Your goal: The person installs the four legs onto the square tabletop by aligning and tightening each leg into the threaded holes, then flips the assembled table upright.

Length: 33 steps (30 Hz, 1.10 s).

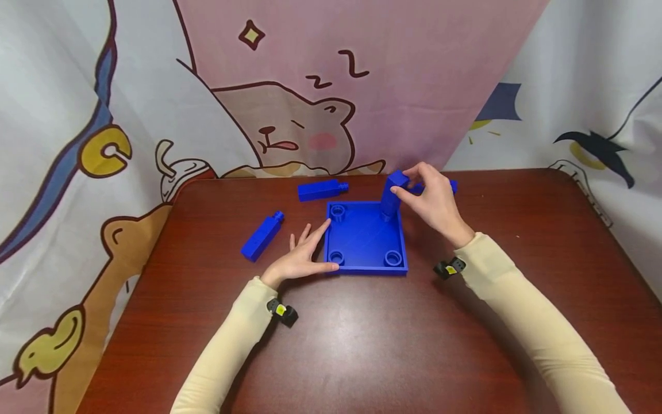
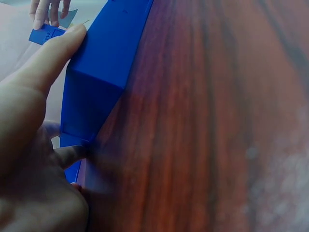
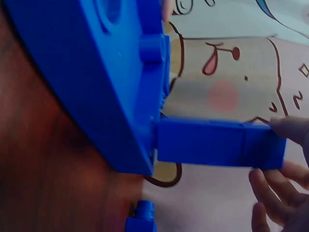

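Note:
A blue square panel [image 1: 364, 238] with a raised rim lies on the table, round sockets at its corners. Upright at its back right corner stands a blue square leg [image 1: 394, 191], its lower end at the socket there; how deep it sits cannot be told. My right hand [image 1: 433, 201] pinches this leg near the top between thumb and fingers, also seen in the right wrist view. With fingers extended, my left hand [image 1: 300, 260] rests against the panel's front left corner, the thumb along the front rim and the index finger at the left side.
One loose blue leg [image 1: 320, 190] with a threaded end lies behind the panel, and another leg [image 1: 262, 236] to its left. Partly hidden behind my right hand is a further blue leg [image 1: 454, 187]. A printed curtain [image 1: 403, 86] borders the brown table [image 1: 351, 345].

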Motion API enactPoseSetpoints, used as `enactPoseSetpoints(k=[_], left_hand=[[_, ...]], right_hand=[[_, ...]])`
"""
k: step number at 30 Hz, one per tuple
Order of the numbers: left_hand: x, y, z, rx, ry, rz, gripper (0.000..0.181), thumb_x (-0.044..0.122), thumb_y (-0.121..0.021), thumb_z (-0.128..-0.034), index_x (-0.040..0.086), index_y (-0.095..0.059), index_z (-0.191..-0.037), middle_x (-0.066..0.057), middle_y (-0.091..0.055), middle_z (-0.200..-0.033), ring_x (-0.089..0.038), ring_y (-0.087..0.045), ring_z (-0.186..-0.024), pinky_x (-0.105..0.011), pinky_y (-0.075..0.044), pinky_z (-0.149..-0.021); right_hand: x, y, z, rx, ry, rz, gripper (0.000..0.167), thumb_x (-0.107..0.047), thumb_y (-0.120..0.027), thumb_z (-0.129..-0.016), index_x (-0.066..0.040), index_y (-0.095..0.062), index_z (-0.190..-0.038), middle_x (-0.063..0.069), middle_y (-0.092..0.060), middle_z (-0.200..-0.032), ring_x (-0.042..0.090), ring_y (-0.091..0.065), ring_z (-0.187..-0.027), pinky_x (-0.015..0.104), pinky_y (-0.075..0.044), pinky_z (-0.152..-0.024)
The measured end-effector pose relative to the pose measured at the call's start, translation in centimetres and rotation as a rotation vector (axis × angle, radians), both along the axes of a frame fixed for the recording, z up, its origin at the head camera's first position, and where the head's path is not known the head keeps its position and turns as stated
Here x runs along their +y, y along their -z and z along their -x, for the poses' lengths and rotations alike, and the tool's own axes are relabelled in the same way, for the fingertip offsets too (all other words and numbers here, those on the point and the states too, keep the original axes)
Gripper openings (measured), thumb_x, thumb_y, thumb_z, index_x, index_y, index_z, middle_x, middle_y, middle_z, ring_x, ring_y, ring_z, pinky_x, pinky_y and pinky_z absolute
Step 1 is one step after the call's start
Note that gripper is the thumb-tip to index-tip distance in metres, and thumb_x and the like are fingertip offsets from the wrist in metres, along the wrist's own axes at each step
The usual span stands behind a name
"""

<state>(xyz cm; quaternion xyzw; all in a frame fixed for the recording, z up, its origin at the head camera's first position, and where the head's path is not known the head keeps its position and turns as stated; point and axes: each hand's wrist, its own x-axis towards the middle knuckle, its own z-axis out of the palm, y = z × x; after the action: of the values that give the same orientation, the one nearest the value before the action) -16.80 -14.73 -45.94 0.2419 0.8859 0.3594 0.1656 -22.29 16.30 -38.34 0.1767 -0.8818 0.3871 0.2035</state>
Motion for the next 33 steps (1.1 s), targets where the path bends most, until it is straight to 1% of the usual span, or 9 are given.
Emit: enactPoseSetpoints(k=[3, 9, 13, 16, 20, 22, 26, 29, 33], left_hand=[[0.0, 0.0, -0.1, 0.000, -0.001, -0.002, 0.102, 0.044, -0.072, -0.0840, 0.021, -0.005, -0.157, 0.004, -0.005, -0.161, -0.033, 0.012, -0.144, -0.064, 0.017, -0.102], [-0.1, 0.0, 0.0, -0.002, 0.000, 0.000, 0.102, 0.044, -0.072, -0.0843, 0.020, -0.004, -0.157, 0.004, -0.005, -0.161, -0.033, 0.013, -0.144, -0.064, 0.017, -0.102], [0.0, -0.1, 0.1, -0.007, 0.001, -0.004, 0.102, 0.045, -0.071, -0.0845, 0.021, -0.004, -0.157, 0.005, -0.004, -0.161, -0.032, 0.012, -0.144, -0.064, 0.017, -0.102], [0.0, -0.1, 0.1, -0.011, 0.002, -0.003, 0.101, 0.046, -0.071, -0.0848, 0.021, -0.004, -0.157, 0.004, -0.004, -0.161, -0.032, 0.012, -0.144, -0.064, 0.017, -0.102], [-0.1, -0.1, 0.0, -0.012, -0.001, -0.002, 0.101, 0.046, -0.071, -0.0850, 0.022, -0.004, -0.157, 0.004, -0.003, -0.161, -0.032, 0.012, -0.144, -0.064, 0.017, -0.103], [-0.1, -0.1, 0.0, -0.010, -0.003, -0.001, 0.101, 0.045, -0.071, -0.0851, 0.022, -0.004, -0.157, 0.004, -0.003, -0.161, -0.032, 0.012, -0.144, -0.064, 0.017, -0.103], [-0.2, -0.1, 0.0, -0.006, -0.002, 0.000, 0.101, 0.045, -0.071, -0.0852, 0.021, -0.005, -0.157, 0.004, -0.003, -0.161, -0.032, 0.012, -0.144, -0.064, 0.016, -0.103], [-0.1, 0.0, 0.0, -0.002, 0.000, 0.001, 0.101, 0.046, -0.071, -0.0850, 0.022, -0.004, -0.157, 0.004, -0.004, -0.161, -0.032, 0.012, -0.144, -0.064, 0.016, -0.103], [-0.1, 0.1, 0.1, -0.003, 0.001, 0.002, 0.101, 0.046, -0.070, -0.0851, 0.022, -0.004, -0.157, 0.004, -0.003, -0.161, -0.032, 0.012, -0.144, -0.063, 0.016, -0.103]], right_hand=[[-0.5, 0.5, -0.3, 0.046, 0.065, -0.007, 0.037, -0.021, -0.080, -0.081, 0.002, -0.060, -0.102, 0.017, -0.062, -0.092, 0.030, -0.063, -0.079, 0.043, -0.048, -0.067], [-1.4, 1.1, -0.8, 0.133, 0.177, -0.010, 0.041, -0.031, -0.080, -0.081, -0.001, -0.061, -0.099, 0.015, -0.063, -0.088, 0.028, -0.063, -0.073, 0.044, -0.047, -0.061], [-1.5, 1.3, -0.9, 0.171, 0.211, -0.036, 0.044, -0.037, -0.080, -0.080, -0.003, -0.061, -0.099, 0.013, -0.063, -0.086, 0.027, -0.061, -0.072, 0.044, -0.043, -0.061], [-1.1, 0.8, -0.7, 0.109, 0.148, -0.036, 0.047, -0.035, -0.079, -0.081, -0.002, -0.061, -0.109, 0.015, -0.064, -0.096, 0.030, -0.061, -0.084, 0.046, -0.044, -0.071], [-0.2, -0.5, -0.2, -0.067, -0.021, 0.025, 0.052, -0.021, -0.074, -0.087, -0.004, -0.053, -0.131, 0.017, -0.061, -0.120, 0.034, -0.057, -0.108, 0.052, -0.041, -0.089], [0.2, -1.2, 0.2, -0.140, -0.099, 0.080, 0.054, -0.013, -0.070, -0.090, -0.007, -0.048, -0.139, 0.018, -0.057, -0.129, 0.035, -0.054, -0.114, 0.054, -0.039, -0.093], [0.7, -2.1, 0.6, -0.211, -0.211, 0.156, 0.060, -0.002, -0.065, -0.090, -0.009, -0.042, -0.145, 0.017, -0.049, -0.139, 0.038, -0.050, -0.118, 0.056, -0.037, -0.096], [0.8, -2.0, 0.7, -0.249, -0.250, 0.168, 0.059, 0.000, -0.063, -0.090, -0.006, -0.042, -0.145, 0.019, -0.049, -0.139, 0.039, -0.048, -0.121, 0.057, -0.035, -0.097], [0.6, -1.2, 0.7, -0.297, -0.211, 0.140, 0.044, -0.008, -0.063, -0.093, -0.003, -0.053, -0.136, 0.022, -0.057, -0.127, 0.037, -0.052, -0.116, 0.056, -0.037, -0.096]])
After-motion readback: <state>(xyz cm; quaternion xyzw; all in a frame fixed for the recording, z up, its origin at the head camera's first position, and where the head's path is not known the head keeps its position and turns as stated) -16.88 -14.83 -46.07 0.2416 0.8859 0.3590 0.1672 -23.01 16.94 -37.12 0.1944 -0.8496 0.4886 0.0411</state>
